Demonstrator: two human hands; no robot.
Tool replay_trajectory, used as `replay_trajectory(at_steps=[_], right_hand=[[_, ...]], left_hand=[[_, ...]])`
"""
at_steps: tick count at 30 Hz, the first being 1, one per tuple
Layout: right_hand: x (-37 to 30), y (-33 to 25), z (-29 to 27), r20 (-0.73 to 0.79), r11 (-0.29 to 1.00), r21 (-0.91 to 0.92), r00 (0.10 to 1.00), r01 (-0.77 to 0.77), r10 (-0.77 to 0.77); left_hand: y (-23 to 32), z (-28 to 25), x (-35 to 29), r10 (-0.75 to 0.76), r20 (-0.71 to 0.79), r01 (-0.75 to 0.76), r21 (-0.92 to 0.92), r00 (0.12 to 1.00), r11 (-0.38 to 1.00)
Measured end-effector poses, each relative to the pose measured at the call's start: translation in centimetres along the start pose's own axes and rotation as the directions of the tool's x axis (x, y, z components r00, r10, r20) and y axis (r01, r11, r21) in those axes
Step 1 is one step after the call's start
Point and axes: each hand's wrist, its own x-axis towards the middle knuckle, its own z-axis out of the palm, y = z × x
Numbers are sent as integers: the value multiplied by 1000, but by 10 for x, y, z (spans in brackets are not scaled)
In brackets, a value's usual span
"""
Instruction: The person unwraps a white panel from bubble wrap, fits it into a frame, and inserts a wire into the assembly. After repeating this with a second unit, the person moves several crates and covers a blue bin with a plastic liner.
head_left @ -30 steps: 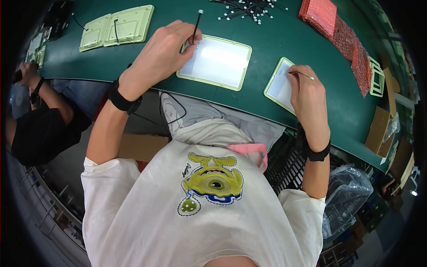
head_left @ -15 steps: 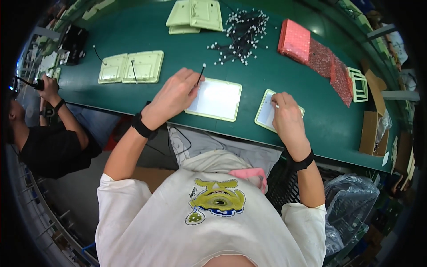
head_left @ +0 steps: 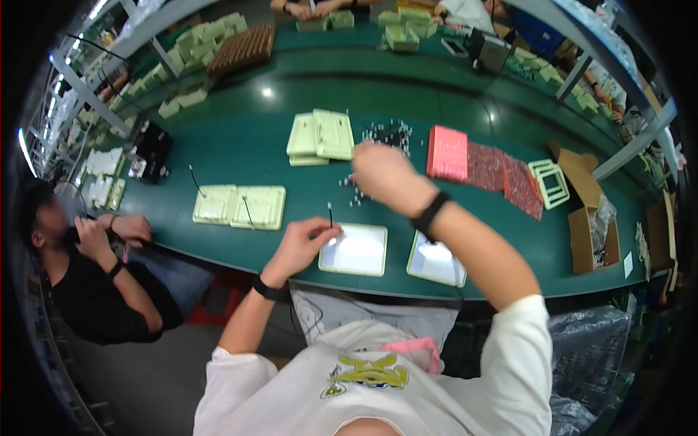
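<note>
My left hand (head_left: 299,248) is closed in a pinch at the upper left corner of a white panel with a pale green rim (head_left: 353,251). A short black cable with a white end (head_left: 330,214) stands up from its fingertips. My right hand (head_left: 387,176) stretches over a pile of black cables with white connectors (head_left: 391,135), beside a stack of pale green casings (head_left: 334,134); its fingertips are mostly hidden behind the hand. Under my right forearm lies a second white panel with a pale green rim (head_left: 435,263), partly covered.
Two pale green casings with cables (head_left: 238,208) lie to the left. Pink bubble wrap (head_left: 448,152), pale green frames (head_left: 550,183) and an open cardboard box (head_left: 592,236) sit on the right. A co-worker (head_left: 109,272) sits at the left; others work across the far bench.
My right hand has left the right-hand panel and moved forward and left to the cable pile. My left hand stays at the other panel's corner with the cable. The view has tilted up.
</note>
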Motion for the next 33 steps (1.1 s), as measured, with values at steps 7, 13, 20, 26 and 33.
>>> replay_trajectory(at_steps=[7,13,20,26,33], right_hand=[[72,-12,129,-233,963,-270,971,-12,-53],[64,28,67,-452,975,-188,892,-119,22],[-65,4,4,-375,910,-45,838,411,-397],[-114,-11,14,-295,863,-173,811,474,-505],[-126,-14,22,-354,845,-169,768,508,-533]], left_hand=[[-14,20,-13,-164,-34,123,-519,986,846],[-18,21,-7,-254,54,222,-680,966,699],[-31,11,-8,-248,85,229,-733,965,641],[-20,18,-13,-208,32,180,-637,978,750],[-9,24,-16,-319,-77,229,-541,945,809]])
